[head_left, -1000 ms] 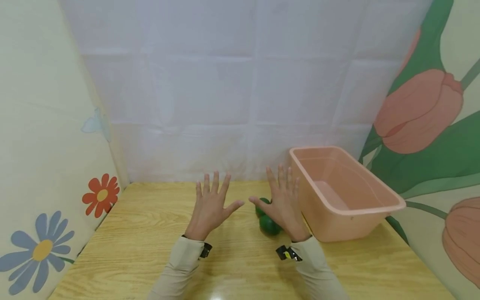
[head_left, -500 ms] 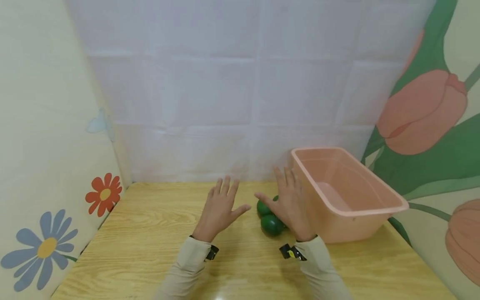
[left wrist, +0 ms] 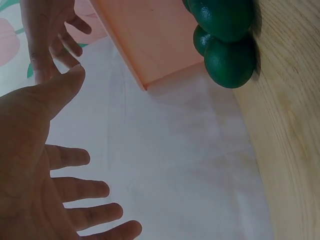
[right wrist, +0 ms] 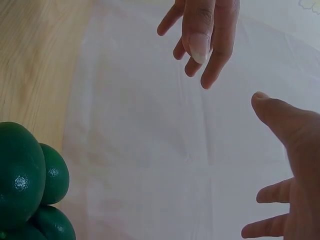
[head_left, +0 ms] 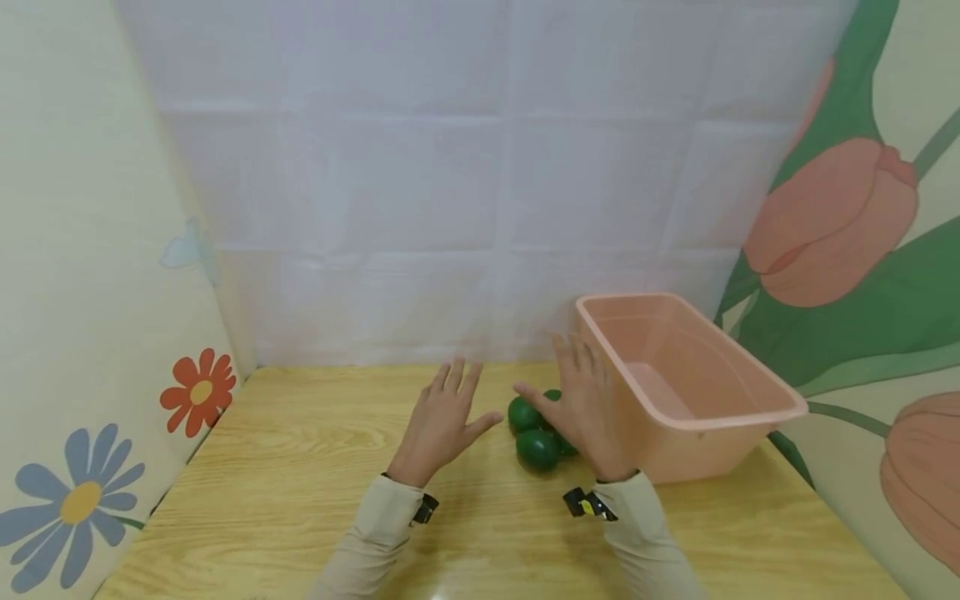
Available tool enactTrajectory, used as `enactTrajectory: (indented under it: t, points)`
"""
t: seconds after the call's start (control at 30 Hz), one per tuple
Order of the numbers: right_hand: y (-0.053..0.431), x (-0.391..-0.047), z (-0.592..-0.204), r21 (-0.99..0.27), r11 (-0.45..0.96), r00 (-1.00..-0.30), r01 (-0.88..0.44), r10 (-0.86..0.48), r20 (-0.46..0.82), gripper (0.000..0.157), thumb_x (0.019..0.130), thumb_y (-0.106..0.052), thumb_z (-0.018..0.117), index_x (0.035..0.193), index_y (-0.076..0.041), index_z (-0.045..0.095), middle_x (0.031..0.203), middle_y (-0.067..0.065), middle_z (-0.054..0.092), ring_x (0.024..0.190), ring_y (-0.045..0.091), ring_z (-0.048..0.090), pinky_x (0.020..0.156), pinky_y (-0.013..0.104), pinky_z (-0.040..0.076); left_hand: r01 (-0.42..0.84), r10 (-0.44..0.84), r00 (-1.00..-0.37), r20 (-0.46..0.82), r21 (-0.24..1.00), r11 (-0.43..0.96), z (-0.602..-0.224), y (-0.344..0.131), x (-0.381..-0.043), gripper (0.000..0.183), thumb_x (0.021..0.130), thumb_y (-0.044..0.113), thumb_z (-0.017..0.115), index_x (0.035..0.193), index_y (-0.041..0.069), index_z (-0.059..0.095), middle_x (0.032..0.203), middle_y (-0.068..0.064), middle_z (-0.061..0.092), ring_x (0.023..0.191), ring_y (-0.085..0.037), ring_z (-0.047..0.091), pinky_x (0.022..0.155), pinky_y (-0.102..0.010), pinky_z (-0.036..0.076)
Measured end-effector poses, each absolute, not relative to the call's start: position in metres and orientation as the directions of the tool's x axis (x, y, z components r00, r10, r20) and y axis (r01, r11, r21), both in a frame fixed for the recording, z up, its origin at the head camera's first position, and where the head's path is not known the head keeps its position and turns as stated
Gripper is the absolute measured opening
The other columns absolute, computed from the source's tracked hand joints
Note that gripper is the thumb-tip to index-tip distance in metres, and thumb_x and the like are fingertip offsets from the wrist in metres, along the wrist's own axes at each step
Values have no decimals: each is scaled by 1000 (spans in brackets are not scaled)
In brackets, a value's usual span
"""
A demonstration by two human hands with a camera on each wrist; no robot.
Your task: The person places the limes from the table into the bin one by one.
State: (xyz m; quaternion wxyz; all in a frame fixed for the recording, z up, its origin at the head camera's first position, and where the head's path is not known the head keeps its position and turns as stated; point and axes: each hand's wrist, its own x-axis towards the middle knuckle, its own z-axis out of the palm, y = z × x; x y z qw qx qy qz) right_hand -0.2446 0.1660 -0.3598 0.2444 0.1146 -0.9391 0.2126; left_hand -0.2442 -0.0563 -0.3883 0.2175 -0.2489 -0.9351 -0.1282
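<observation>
Several glossy, dark green, lime-like fruits (head_left: 537, 451) lie bunched on the table, right of centre in the head view. My left hand (head_left: 438, 429) is raised to the left of them, its fingers straight and spread and its thumb pointing right. Partly in front of the fruits, my right hand (head_left: 588, 417) is also held up with straight fingers and hides some of them. Both palms hold nothing. The left wrist view has the fruits (left wrist: 227, 65) at the top, apart from the left fingers; in the right wrist view, fruits (right wrist: 17, 175) fill the lower left corner.
A pink plastic basin (head_left: 697, 454) stands right beside the right hand, with nothing seen inside it. The wood-grain table (head_left: 285, 500) ends at a white cloth backdrop (head_left: 390, 183). Flower-printed cloths (head_left: 75, 250) hang at both sides.
My left hand has shifted right and its fingers have drawn closer together. The right hand has moved slightly right, so more of the green fruits show. The fruits and basin stay put.
</observation>
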Motion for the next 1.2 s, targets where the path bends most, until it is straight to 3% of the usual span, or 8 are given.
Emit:
enactTrajectory:
  t: [0.33,0.6,0.83,1.2]
  points:
    - [175,-245,-361,-266,903,-802,-339,-129,583,104,85,-58,71,158,-3,23,152,32,34,140,51,31,110,68,26,581,446,-740,503,145,801,-390,-48,-244,83,96,54,58,156,4,31,152,-26,38,134,-42,46,92,-51,54]
    - [178,-244,-360,-242,917,-796,-317,-118,594,107,85,-57,72,161,-10,14,157,28,30,140,51,29,105,71,31,594,462,-740,489,154,790,-392,-41,-246,81,97,56,55,155,4,33,153,-25,39,133,-40,47,86,-48,57]
    - [182,-243,-358,-258,920,-816,-296,-103,568,102,86,-58,70,160,-8,21,157,26,31,141,51,28,102,71,32,585,459,-756,467,167,793,-393,-38,-244,79,96,55,57,152,3,38,150,-26,43,132,-40,48,87,-48,57]
    - [191,-239,-356,-260,928,-816,-267,-75,572,103,85,-60,70,159,-6,21,153,30,34,139,50,30,102,72,32,612,497,-746,443,165,773,-397,-24,-242,81,96,59,54,152,4,38,149,-23,45,131,-39,50,84,-47,58]
